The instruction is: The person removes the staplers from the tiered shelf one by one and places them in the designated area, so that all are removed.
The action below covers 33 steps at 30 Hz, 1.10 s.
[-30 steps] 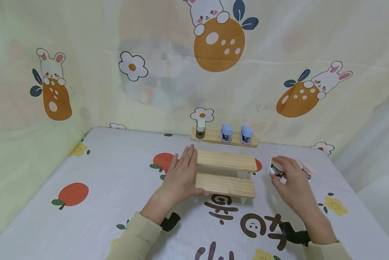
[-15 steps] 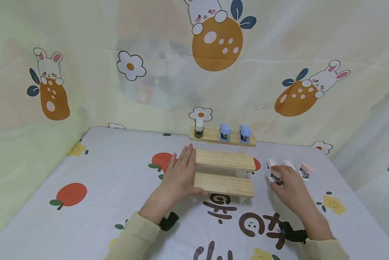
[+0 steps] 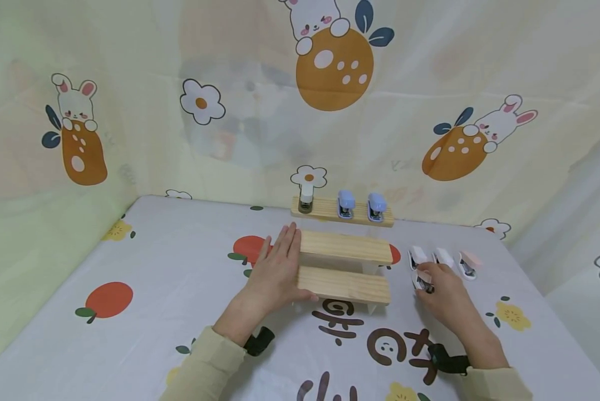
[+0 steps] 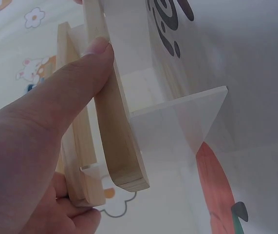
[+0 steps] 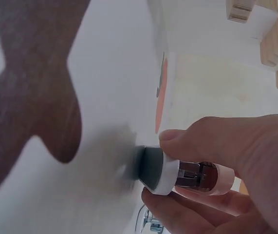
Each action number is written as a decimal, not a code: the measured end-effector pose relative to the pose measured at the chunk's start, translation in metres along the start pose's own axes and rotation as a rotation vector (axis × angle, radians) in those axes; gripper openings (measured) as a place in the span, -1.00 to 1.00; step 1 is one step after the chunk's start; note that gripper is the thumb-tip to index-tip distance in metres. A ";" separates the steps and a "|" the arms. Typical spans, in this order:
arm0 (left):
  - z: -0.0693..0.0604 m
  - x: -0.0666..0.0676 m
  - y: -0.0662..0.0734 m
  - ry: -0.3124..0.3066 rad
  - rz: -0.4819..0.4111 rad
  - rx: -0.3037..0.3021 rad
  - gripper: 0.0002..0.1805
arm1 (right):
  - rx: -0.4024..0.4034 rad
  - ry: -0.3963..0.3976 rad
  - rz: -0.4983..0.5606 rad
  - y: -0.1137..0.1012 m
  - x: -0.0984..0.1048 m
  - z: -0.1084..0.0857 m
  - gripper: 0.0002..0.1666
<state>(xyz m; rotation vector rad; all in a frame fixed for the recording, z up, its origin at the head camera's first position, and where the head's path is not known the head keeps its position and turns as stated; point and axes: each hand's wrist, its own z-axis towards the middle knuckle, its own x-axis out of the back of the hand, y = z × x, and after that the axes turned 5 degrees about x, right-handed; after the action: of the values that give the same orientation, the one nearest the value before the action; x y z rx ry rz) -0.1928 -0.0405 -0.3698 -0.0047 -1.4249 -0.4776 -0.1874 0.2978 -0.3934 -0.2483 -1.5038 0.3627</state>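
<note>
A tiered wooden rack with clear supports stands mid-table, its front shelf lower than the one behind. My left hand rests along its left end; in the left wrist view the thumb of that hand lies on a shelf edge. To the right of the rack, my right hand pinches a small pink and white stapler between thumb and fingers. The right wrist view shows the stapler held sideways by the hand, dark base by the table surface.
Behind the held stapler stand two white staplers and a pink one. The rack's rear top shelf carries one white stapler and two blue ones. A patterned curtain hangs behind the table.
My right hand has moved toward the table's front with the pink and white stapler, uncovering the white staplers behind it. My left hand has stayed against the rack.
</note>
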 end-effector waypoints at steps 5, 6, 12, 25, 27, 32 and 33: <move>0.000 0.000 0.000 0.002 -0.009 0.000 0.49 | -0.026 -0.038 0.005 0.000 -0.002 0.000 -0.39; 0.000 0.000 0.000 0.001 -0.007 0.000 0.49 | -0.029 -0.045 0.005 0.000 -0.002 0.000 -0.38; 0.000 0.001 0.001 -0.007 -0.009 0.001 0.49 | -0.054 -0.063 0.014 0.000 -0.002 -0.001 -0.36; 0.000 0.002 0.001 -0.011 -0.014 0.001 0.49 | 0.028 0.025 -0.018 -0.010 0.012 -0.007 -0.39; 0.000 0.002 0.001 -0.010 -0.013 -0.001 0.49 | 0.061 0.077 -0.005 -0.013 0.016 -0.008 -0.42; 0.000 0.001 0.001 -0.010 -0.004 -0.001 0.50 | 0.192 0.221 0.020 -0.024 0.028 -0.007 -0.51; 0.000 0.001 0.000 -0.010 -0.005 0.000 0.50 | 0.217 0.249 0.020 -0.028 0.031 -0.006 -0.53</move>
<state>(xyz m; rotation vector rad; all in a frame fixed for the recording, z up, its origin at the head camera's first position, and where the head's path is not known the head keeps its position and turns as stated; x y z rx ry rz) -0.1928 -0.0404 -0.3687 -0.0039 -1.4350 -0.4825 -0.1780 0.2844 -0.3546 -0.1309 -1.2072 0.4893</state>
